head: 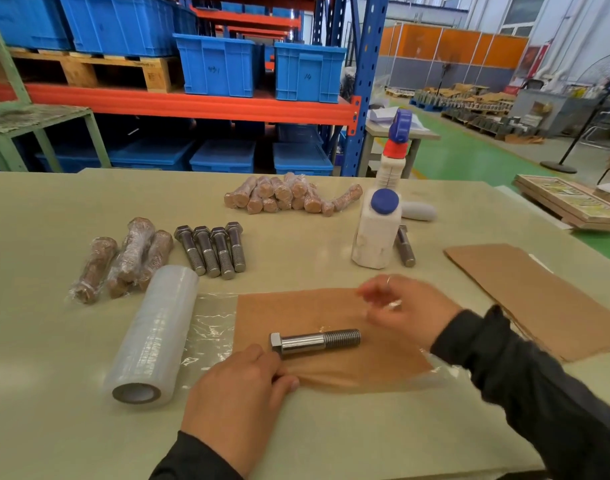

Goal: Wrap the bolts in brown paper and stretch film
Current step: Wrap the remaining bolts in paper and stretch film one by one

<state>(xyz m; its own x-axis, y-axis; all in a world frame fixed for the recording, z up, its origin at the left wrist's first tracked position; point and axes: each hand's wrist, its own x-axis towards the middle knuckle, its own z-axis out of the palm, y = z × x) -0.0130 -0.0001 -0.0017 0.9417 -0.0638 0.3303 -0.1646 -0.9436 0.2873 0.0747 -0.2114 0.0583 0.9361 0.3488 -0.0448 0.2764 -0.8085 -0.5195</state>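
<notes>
One head-worn wide-angle view looks forward and down, close over the table point(89, 427), shelving point(179, 102) beyond.

a shiny steel hex-head bolt point(315, 342) is lying flat on a brown paper sheet point(317, 313), which is resting on clear stretch film point(210, 327) trailing from its white roll point(153, 336).

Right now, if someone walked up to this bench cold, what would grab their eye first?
Probably the bare steel hex bolt lying on the brown paper sheet at the near middle, with the left hand pinching the paper's near edge and the blurred right hand over its far side. Next, the clear stretch film roll at left, and the film-wrapped brown bundles heaped farther back.
</notes>
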